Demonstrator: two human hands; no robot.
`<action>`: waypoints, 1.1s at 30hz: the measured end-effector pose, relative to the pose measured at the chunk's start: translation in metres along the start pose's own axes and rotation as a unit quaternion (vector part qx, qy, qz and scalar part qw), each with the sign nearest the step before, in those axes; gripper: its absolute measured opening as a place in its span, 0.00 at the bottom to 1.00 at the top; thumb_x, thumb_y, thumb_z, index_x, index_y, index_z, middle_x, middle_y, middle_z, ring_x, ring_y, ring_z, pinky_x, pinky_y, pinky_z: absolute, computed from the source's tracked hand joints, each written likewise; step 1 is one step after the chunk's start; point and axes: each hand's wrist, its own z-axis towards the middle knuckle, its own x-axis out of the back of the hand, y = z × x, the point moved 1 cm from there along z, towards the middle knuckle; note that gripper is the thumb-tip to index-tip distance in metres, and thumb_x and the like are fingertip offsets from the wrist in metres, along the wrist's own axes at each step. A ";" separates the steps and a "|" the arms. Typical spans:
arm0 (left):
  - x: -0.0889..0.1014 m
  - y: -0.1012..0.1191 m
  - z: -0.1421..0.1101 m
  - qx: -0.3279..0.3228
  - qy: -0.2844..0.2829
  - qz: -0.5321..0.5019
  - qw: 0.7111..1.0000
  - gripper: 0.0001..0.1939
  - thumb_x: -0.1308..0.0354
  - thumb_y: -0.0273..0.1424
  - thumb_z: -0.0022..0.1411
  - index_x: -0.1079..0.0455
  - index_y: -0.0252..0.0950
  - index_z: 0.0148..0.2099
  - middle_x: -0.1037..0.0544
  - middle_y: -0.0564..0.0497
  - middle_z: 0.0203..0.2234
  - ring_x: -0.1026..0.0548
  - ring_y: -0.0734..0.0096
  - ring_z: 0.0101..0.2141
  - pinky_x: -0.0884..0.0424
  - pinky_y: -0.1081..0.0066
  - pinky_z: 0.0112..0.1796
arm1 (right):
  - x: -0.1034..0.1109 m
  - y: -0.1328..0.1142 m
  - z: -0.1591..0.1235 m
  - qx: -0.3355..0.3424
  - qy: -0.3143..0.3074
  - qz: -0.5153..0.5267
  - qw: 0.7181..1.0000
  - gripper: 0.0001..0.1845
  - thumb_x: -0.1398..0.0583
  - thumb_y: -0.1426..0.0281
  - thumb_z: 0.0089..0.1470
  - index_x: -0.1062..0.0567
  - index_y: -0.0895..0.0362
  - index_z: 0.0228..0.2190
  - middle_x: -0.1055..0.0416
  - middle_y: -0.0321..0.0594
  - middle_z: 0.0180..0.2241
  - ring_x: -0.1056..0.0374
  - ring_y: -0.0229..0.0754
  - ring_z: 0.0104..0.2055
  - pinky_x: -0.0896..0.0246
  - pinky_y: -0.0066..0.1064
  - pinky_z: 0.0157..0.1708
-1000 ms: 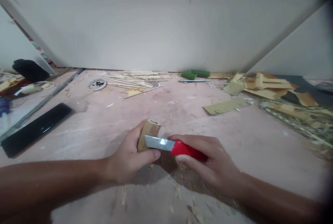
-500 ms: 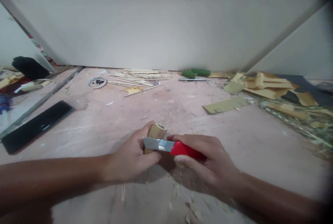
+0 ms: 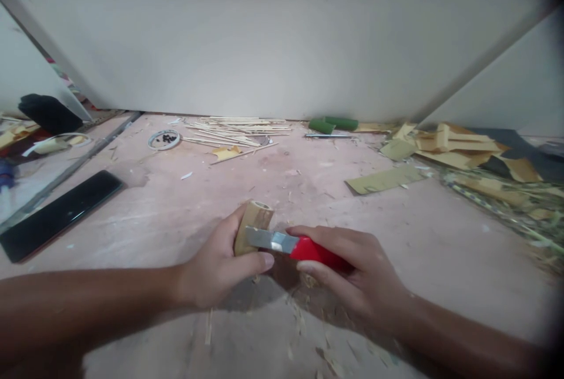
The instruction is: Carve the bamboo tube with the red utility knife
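Note:
My left hand (image 3: 222,264) is wrapped round a short, hollow bamboo piece (image 3: 256,217), pale tan, its open end tilted up and away from me. My right hand (image 3: 356,267) grips a utility knife (image 3: 315,252) by its red handle. The knife's wide metal blade points left and lies across the side of the bamboo, just above my left thumb. Thin shavings (image 3: 326,361) are scattered on the work surface beneath and in front of my hands.
Left lies a black phone (image 3: 61,214). Further back are a white ring (image 3: 164,140) with dark bits inside, thin sticks (image 3: 238,129) and green bamboo pieces (image 3: 332,124). Sandpaper (image 3: 385,179) lies right, near folded brown paper (image 3: 458,144). A white panel (image 3: 273,38) stands behind.
The bamboo piece has turned more upright and shifted slightly left in my left hand. The blade now sits across its side, the knife having moved only a little.

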 end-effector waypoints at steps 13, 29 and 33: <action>-0.008 0.007 0.004 -0.025 -0.070 0.141 0.987 0.11 0.38 0.25 0.65 0.30 0.38 0.49 0.24 0.51 0.41 0.26 0.65 0.39 0.30 0.67 0.42 | 0.004 -0.001 0.005 -0.038 0.041 0.024 0.998 0.12 0.37 0.66 0.64 0.21 0.52 0.48 0.16 0.37 0.42 0.19 0.43 0.40 0.26 0.30 0.40; -0.003 0.003 0.012 -0.039 0.002 0.031 0.999 0.07 0.37 0.28 0.68 0.29 0.38 0.48 0.26 0.52 0.37 0.28 0.71 0.40 0.33 0.72 0.43 | 0.006 0.006 0.002 -0.092 0.069 0.050 0.992 0.07 0.39 0.64 0.66 0.25 0.48 0.45 0.23 0.32 0.35 0.27 0.39 0.33 0.32 0.28 0.33; -0.002 -0.001 0.010 -0.048 0.021 0.051 0.997 0.18 0.34 0.26 0.65 0.33 0.45 0.53 0.28 0.56 0.39 0.29 0.75 0.39 0.33 0.76 0.41 | 0.004 0.004 -0.001 -0.068 0.070 0.055 0.994 0.17 0.38 0.66 0.65 0.30 0.46 0.55 0.22 0.36 0.45 0.25 0.41 0.40 0.30 0.29 0.38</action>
